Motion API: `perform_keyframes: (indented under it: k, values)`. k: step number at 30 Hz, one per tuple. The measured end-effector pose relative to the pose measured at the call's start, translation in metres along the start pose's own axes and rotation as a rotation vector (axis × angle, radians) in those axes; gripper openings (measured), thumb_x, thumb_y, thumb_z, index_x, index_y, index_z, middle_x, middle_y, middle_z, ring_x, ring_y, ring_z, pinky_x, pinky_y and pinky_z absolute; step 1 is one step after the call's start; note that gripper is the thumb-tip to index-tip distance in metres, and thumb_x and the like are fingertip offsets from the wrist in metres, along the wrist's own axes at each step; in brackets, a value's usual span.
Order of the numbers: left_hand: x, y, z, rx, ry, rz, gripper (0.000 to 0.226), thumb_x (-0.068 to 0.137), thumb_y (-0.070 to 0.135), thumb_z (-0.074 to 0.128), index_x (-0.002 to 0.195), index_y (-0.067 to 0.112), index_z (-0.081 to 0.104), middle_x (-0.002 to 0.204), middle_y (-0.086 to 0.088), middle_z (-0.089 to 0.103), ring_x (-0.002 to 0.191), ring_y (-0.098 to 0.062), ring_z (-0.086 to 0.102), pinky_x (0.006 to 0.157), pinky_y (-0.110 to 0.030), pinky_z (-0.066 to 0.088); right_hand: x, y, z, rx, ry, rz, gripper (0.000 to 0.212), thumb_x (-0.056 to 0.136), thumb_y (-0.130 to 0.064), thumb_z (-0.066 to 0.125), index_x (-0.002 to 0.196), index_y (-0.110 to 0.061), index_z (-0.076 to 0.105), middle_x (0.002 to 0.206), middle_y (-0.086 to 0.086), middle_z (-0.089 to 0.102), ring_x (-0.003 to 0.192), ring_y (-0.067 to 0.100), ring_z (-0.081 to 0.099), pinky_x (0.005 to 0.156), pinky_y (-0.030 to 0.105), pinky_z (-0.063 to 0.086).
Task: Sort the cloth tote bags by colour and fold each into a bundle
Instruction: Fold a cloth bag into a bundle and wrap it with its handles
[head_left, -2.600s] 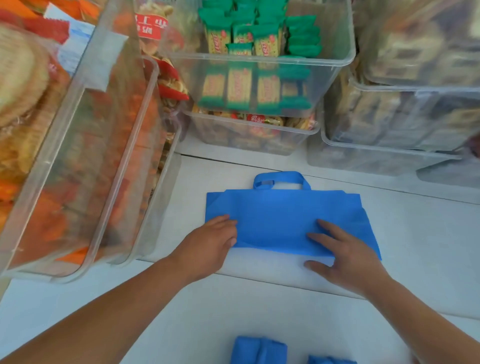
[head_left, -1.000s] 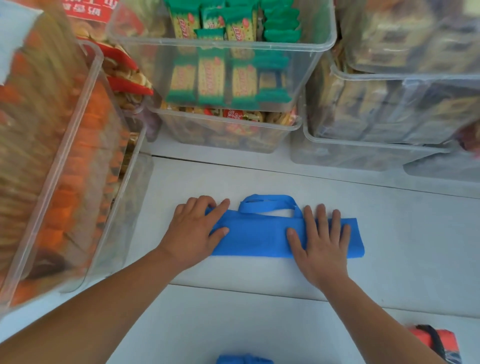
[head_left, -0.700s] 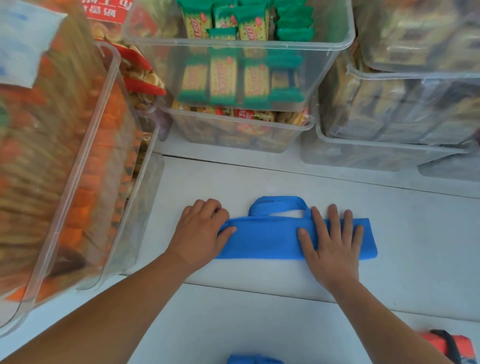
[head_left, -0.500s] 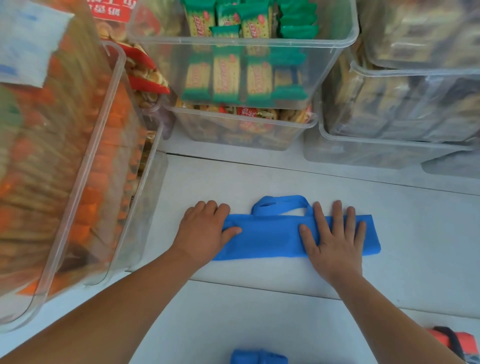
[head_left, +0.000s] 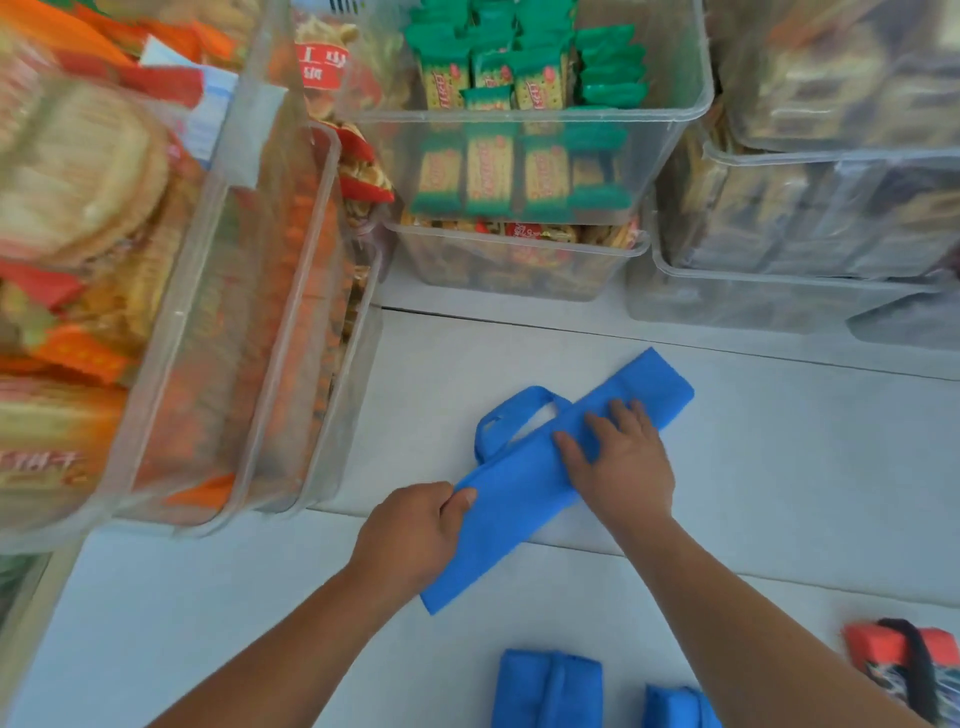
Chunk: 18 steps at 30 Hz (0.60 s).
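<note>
A blue cloth tote bag (head_left: 524, 483), folded into a long narrow strip, lies diagonally on the white table (head_left: 810, 467), its handle loop sticking out to the upper left. My left hand (head_left: 415, 535) pinches the strip near its lower left end. My right hand (head_left: 621, 457) presses flat on the strip's middle. Two folded blue bundles, one (head_left: 548, 688) beside the other (head_left: 675, 706), sit at the near edge. An orange-red bundle (head_left: 909, 660) with a black strap lies at the lower right.
Clear plastic bins full of packaged snacks crowd the table: a tall stack (head_left: 171, 312) on the left, a bin of green-wrapped biscuits (head_left: 524, 119) at the back, and more bins (head_left: 831, 208) at the back right.
The strip was lying level under both flat hands; now it is turned to a diagonal. My left hand has moved from pressing to pinching its near end.
</note>
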<state>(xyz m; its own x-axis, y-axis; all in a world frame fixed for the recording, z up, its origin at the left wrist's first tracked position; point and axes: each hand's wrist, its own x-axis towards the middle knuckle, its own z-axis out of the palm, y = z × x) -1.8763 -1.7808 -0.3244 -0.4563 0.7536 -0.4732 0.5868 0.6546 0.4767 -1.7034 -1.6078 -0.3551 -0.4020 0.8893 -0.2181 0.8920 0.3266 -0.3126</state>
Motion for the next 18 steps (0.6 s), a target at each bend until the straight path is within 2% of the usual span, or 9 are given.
perform_keyframes:
  k: [2,3,6,7,9,10,13,16,18]
  values:
    - [-0.016,-0.019,0.000,-0.139,0.029,-0.085,0.050,0.101,0.052,0.045,0.064,0.018,0.044,0.059,0.003,0.049,0.060,-0.019,0.049,0.062,-0.039,0.044,-0.012,-0.024,0.008,-0.030,-0.185,-0.037,0.090,0.084,-0.084,0.040,0.153,-0.027,0.038,0.168,0.005,0.014,0.156,0.024,0.003,0.126,0.040,0.014]
    - [-0.024,-0.027,0.000,-0.179,0.040,-0.113,0.045,0.101,0.050,0.047,0.069,0.017,0.050,0.061,0.002,0.051,0.062,-0.020,0.052,0.064,-0.040,0.046,-0.019,-0.034,0.012,-0.054,-0.241,-0.043,0.100,0.079,-0.090,0.038,0.157,-0.029,0.028,0.168,0.005,0.007,0.155,0.025,-0.001,0.126,0.040,0.012]
    - [-0.046,-0.041,-0.008,-0.379,0.087,-0.187,0.011,0.099,0.035,0.058,0.106,0.028,0.062,0.071,0.005,0.054,0.065,-0.013,0.053,0.062,-0.030,0.047,-0.037,-0.051,0.022,-0.130,-0.210,-0.082,0.111,0.072,-0.096,0.038,0.158,-0.027,0.024,0.148,0.005,0.023,0.139,0.028,0.020,0.117,0.040,0.033]
    - [-0.053,-0.041,-0.014,-0.482,0.076,-0.208,0.018,0.098,0.028,0.060,0.115,0.033,0.061,0.071,0.005,0.053,0.063,-0.011,0.051,0.061,-0.025,0.045,-0.042,-0.054,0.024,-0.155,-0.183,-0.101,0.111,0.072,-0.096,0.039,0.157,-0.026,0.025,0.141,0.004,0.028,0.134,0.027,0.026,0.113,0.040,0.037]
    - [-0.068,-0.040,-0.029,-0.650,-0.005,-0.192,0.031,0.095,0.017,0.060,0.118,0.038,0.063,0.072,0.004,0.056,0.064,-0.010,0.053,0.060,-0.018,0.045,-0.050,-0.059,0.029,-0.150,-0.144,-0.149,0.108,0.071,-0.095,0.042,0.154,-0.026,0.032,0.135,0.001,0.035,0.129,0.025,0.032,0.107,0.039,0.043]
    - [-0.074,-0.038,-0.037,-0.672,-0.047,-0.168,0.032,0.095,0.016,0.060,0.116,0.038,0.067,0.077,0.010,0.063,0.070,-0.007,0.059,0.064,-0.014,0.045,-0.054,-0.061,0.028,-0.129,-0.138,-0.159,0.104,0.071,-0.093,0.045,0.152,-0.028,0.037,0.133,-0.001,0.039,0.129,0.024,0.034,0.103,0.039,0.045]
    - [-0.087,-0.030,-0.062,-0.690,-0.184,-0.152,0.026,0.093,0.022,0.064,0.113,0.036,0.075,0.109,0.024,0.071,0.100,0.011,0.062,0.085,-0.011,0.046,-0.065,-0.064,0.023,-0.004,-0.178,-0.144,0.082,0.072,-0.089,0.054,0.135,-0.037,0.054,0.127,-0.012,0.048,0.128,0.014,0.041,0.093,0.035,0.049]
    - [-0.093,-0.028,-0.076,-0.938,-0.413,-0.121,0.047,0.083,0.012,0.059,0.127,0.025,0.068,0.128,0.007,0.068,0.117,-0.005,0.064,0.092,-0.024,0.051,-0.070,-0.056,0.015,0.133,-0.303,-0.119,0.062,0.081,-0.084,0.050,0.125,-0.043,0.064,0.132,-0.021,0.049,0.127,0.004,0.046,0.097,0.028,0.042]
    - [-0.099,-0.021,-0.081,-0.952,-0.479,-0.034,0.051,0.089,-0.005,0.054,0.133,0.019,0.062,0.129,-0.002,0.068,0.115,-0.012,0.066,0.088,-0.025,0.054,-0.071,-0.050,0.003,0.196,-0.450,-0.086,0.052,0.095,-0.073,0.038,0.132,-0.045,0.060,0.147,-0.024,0.042,0.139,0.001,0.039,0.106,0.028,0.034]
